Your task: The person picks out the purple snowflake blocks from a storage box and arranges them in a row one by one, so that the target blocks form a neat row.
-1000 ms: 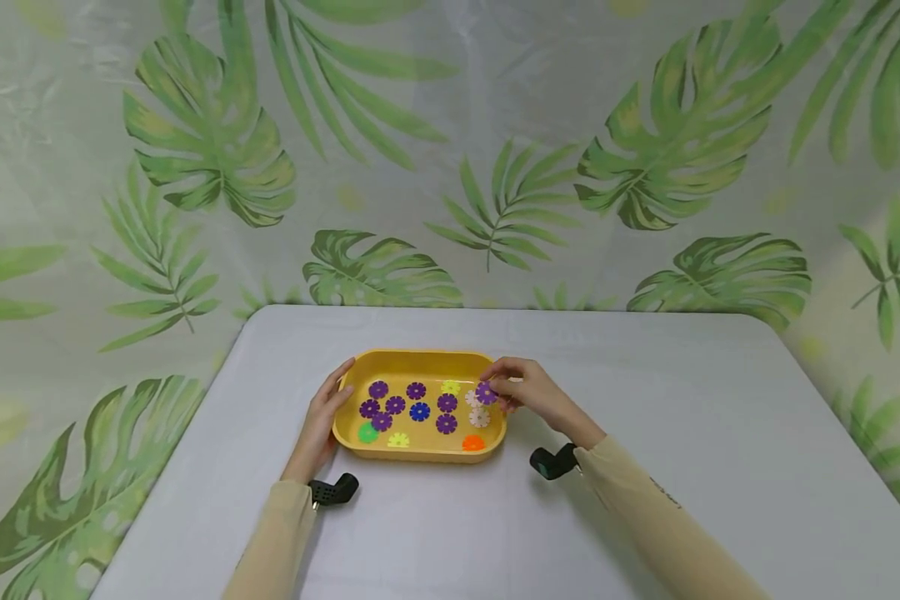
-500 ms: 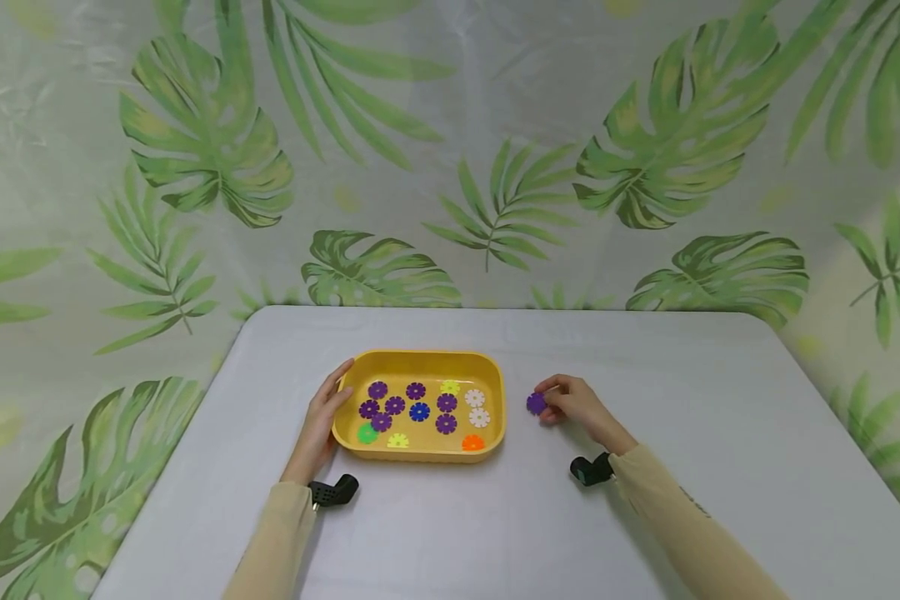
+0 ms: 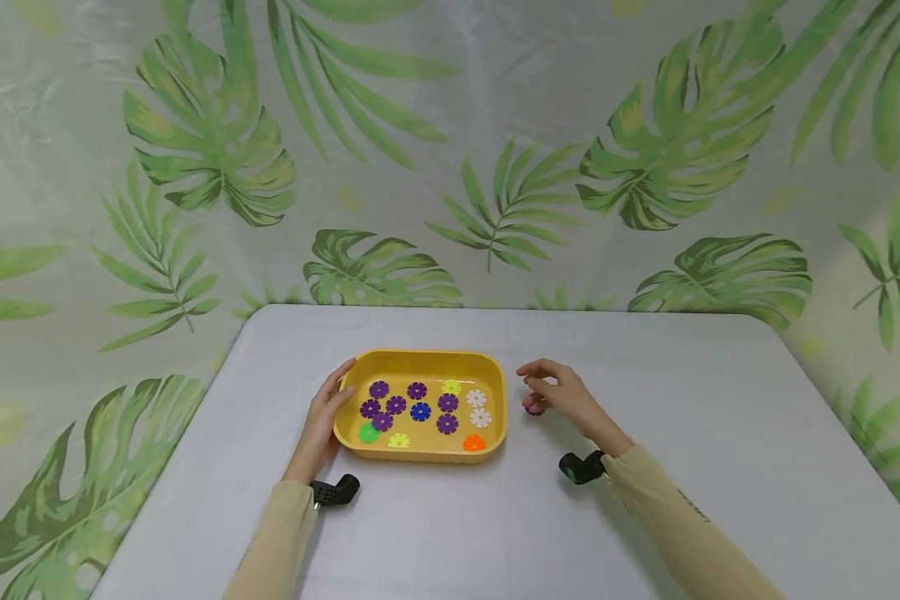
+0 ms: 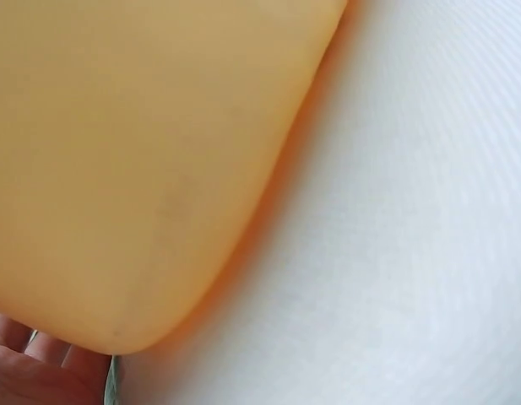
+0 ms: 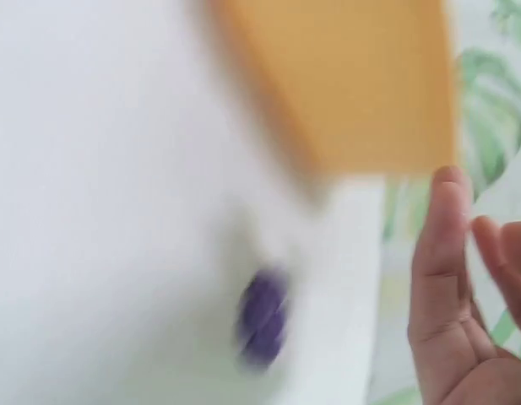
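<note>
On the left, my left hand grips the end of a yellow tray, thumb over the rim and fingers along the outside. In the left wrist view the tray's wall hides most of that hand. Flower-shaped plastic discs lie inside the tray: several purple ones, a blue one, two white, and green, yellow and orange ones. My right hand hovers right of the tray with nothing in its fingers. Just below it a purple flower disc, blurred in the right wrist view, lies on the table.
A white-covered table surrounds the tray, its far edge meeting a leaf-patterned curtain. Each wrist carries a black camera, such as the right one.
My right hand lifted a purple flower disc out of the tray's right end, carried it right and let go of it on the table. My left hand and the tray stayed put.
</note>
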`<state>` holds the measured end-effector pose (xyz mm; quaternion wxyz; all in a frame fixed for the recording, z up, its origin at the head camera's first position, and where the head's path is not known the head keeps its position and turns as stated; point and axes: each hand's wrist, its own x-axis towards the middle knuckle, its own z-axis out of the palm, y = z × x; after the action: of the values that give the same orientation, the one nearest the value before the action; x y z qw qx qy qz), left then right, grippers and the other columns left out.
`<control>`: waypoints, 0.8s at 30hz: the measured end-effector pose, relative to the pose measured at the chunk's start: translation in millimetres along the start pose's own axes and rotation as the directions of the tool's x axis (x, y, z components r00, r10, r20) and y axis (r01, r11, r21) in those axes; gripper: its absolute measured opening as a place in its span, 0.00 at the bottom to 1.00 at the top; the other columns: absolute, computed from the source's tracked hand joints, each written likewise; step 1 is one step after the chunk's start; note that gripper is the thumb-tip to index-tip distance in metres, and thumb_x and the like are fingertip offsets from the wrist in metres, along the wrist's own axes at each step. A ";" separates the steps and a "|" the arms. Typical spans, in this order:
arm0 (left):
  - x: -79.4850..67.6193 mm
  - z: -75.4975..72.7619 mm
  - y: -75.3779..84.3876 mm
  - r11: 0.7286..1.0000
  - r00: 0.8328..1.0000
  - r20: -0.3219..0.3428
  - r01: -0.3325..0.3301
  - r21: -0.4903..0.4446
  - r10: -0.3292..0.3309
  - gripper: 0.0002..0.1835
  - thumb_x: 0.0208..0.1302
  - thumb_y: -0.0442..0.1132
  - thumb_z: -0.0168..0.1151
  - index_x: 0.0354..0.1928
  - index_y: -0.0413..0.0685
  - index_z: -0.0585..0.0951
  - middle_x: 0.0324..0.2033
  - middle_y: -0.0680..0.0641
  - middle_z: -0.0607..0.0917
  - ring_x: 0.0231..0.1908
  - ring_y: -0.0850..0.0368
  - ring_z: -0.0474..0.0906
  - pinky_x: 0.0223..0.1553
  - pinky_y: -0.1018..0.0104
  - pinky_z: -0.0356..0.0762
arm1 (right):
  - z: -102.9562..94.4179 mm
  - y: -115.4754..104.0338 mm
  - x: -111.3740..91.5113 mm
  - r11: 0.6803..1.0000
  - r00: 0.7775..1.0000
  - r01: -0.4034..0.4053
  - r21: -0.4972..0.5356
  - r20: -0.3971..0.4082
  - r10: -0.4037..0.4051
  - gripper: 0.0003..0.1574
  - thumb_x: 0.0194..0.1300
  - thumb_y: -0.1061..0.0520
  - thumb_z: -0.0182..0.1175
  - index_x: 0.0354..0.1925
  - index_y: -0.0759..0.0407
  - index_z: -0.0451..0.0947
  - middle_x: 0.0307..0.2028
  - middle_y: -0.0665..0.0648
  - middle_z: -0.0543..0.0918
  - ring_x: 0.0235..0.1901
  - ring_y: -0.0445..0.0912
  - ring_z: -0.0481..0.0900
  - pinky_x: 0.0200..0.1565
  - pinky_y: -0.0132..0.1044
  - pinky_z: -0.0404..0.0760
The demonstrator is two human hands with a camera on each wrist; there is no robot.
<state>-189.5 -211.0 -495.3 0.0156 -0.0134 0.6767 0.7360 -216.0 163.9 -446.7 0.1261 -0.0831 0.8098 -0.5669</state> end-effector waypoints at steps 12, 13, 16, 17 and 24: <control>-0.4 1.3 5.7 1.000 1.000 0.011 -0.009 0.000 0.009 0.26 0.75 0.38 0.45 0.72 0.51 0.60 0.72 0.53 0.54 0.72 0.58 0.37 0.70 0.59 0.41 | 68.0 -48.1 6.7 0.996 0.962 0.039 0.079 0.265 -0.059 0.19 0.72 0.62 0.49 0.57 0.73 0.69 0.50 0.73 0.73 0.35 0.57 0.82 0.41 0.45 0.84; -1.3 1.9 7.5 1.000 1.000 0.012 -0.010 0.000 0.010 0.26 0.75 0.37 0.45 0.72 0.50 0.60 0.72 0.52 0.54 0.72 0.58 0.37 0.70 0.59 0.41 | 73.4 -48.0 7.6 0.997 0.959 0.026 0.071 0.279 -0.045 0.19 0.73 0.63 0.48 0.57 0.73 0.69 0.51 0.74 0.72 0.35 0.57 0.82 0.41 0.46 0.83; -5.3 4.6 14.5 1.000 1.000 0.019 -0.011 0.007 0.011 0.26 0.75 0.36 0.44 0.72 0.48 0.59 0.73 0.51 0.53 0.72 0.56 0.37 0.70 0.58 0.43 | 87.9 -46.8 10.2 1.000 0.959 -0.019 0.008 0.283 0.016 0.18 0.72 0.64 0.48 0.55 0.72 0.71 0.50 0.72 0.73 0.33 0.56 0.81 0.40 0.45 0.84; -6.7 5.5 16.7 1.000 1.000 0.020 -0.012 0.010 0.012 0.26 0.75 0.36 0.44 0.73 0.48 0.59 0.73 0.50 0.53 0.72 0.56 0.37 0.70 0.58 0.43 | 91.9 -46.1 10.9 0.999 0.960 -0.034 -0.014 0.278 0.037 0.17 0.72 0.64 0.48 0.55 0.72 0.72 0.49 0.71 0.74 0.32 0.55 0.81 0.39 0.43 0.84; -11.9 7.9 23.8 0.999 1.000 0.016 -0.023 0.023 0.022 0.26 0.74 0.36 0.44 0.72 0.47 0.60 0.72 0.49 0.54 0.72 0.56 0.38 0.70 0.58 0.42 | 108.1 -42.5 14.5 0.985 0.960 -0.076 -0.154 0.257 0.114 0.15 0.69 0.66 0.48 0.50 0.70 0.75 0.38 0.62 0.79 0.28 0.52 0.79 0.36 0.39 0.83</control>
<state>-178.5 -205.1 -470.4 0.0129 0.0003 0.6849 0.7285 -198.0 48.2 -443.5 0.2542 -0.1278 0.8271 -0.4847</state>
